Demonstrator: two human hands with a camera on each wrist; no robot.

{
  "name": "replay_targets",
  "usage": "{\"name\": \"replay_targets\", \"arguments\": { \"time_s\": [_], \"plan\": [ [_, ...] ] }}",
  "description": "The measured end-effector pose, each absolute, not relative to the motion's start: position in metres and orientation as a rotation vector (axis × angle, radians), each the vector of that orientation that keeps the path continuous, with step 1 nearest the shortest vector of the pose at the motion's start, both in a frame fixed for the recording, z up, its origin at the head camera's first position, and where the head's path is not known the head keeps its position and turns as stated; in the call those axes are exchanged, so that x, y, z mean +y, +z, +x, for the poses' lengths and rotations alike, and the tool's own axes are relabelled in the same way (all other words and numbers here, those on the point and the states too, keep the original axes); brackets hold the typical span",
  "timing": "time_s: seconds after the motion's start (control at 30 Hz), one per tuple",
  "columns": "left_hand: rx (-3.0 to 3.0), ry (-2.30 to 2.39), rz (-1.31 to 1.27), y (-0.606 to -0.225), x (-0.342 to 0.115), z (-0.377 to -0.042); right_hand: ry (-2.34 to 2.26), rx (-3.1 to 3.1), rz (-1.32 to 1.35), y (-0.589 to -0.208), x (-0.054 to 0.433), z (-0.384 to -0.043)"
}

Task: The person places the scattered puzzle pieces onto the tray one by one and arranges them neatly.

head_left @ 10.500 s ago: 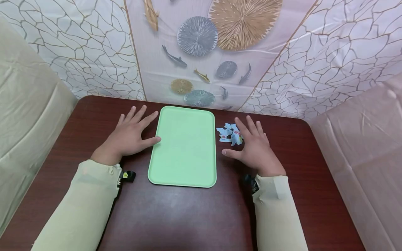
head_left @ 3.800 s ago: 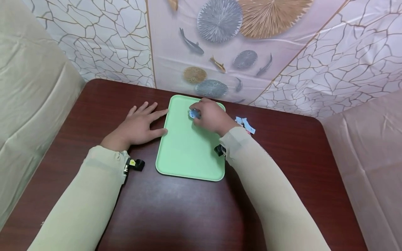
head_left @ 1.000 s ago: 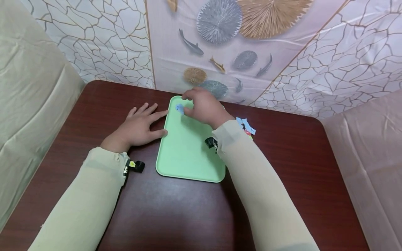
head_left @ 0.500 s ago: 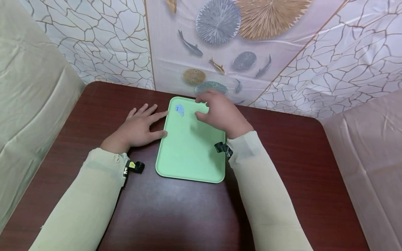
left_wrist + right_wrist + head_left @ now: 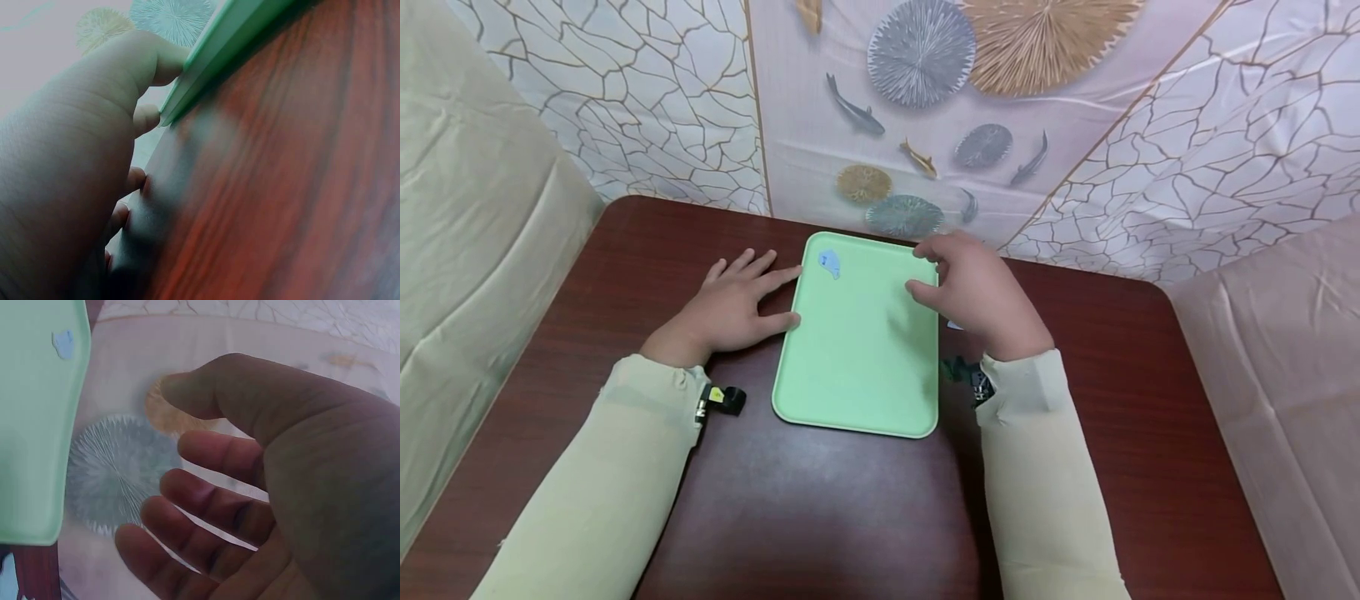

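Observation:
A pale green tray (image 5: 857,350) lies on the dark wooden table. One small blue paper-like piece (image 5: 830,263) with an irregular outline rests near the tray's far left corner; it also shows in the right wrist view (image 5: 63,344). My left hand (image 5: 726,308) lies spread on the table, thumb and index fingertips at the tray's left edge. Above the tray's right edge hovers my right hand (image 5: 973,287), fingers loosely bent with nothing between them, as the right wrist view confirms. Most of the other pieces (image 5: 955,325) beside the tray are hidden beneath that hand.
The brown table (image 5: 820,508) extends around the tray on all sides. Behind its far edge hangs a patterned curtain (image 5: 820,133) with fish and round motifs. Plain pale cloth (image 5: 467,250) hangs at the left, with more at the right.
Since the first frame, my right hand has carried one blue piece onto the tray and let it go at the far left corner. It has since moved back right. The left hand stays at the tray's edge.

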State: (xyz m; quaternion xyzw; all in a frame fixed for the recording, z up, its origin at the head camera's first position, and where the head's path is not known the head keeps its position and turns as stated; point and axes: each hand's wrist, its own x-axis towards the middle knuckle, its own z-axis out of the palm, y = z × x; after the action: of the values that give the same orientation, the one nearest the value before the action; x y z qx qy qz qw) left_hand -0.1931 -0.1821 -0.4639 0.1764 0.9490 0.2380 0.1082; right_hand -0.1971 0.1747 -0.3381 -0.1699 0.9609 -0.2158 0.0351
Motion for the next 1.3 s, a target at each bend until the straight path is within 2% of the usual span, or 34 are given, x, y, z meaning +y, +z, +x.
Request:
{"name": "replay_targets", "arguments": {
  "time_s": [0.37, 0.8, 1.3],
  "plan": [
    [2.789, 0.697, 0.516, -0.464, -0.182, -0.194, -0.785, 2.933, -0.340, -0.337, 0.217, -0.181],
    [2.784, 0.694, 0.523, -0.464, -0.183, -0.193, -0.706, 2.869, -0.121, -0.339, 0.254, -0.181],
    [2.785, 0.683, 0.519, -0.463, -0.182, -0.193, -0.584, 2.775, -0.109, -0.364, 0.273, -0.193]
  ]
}}
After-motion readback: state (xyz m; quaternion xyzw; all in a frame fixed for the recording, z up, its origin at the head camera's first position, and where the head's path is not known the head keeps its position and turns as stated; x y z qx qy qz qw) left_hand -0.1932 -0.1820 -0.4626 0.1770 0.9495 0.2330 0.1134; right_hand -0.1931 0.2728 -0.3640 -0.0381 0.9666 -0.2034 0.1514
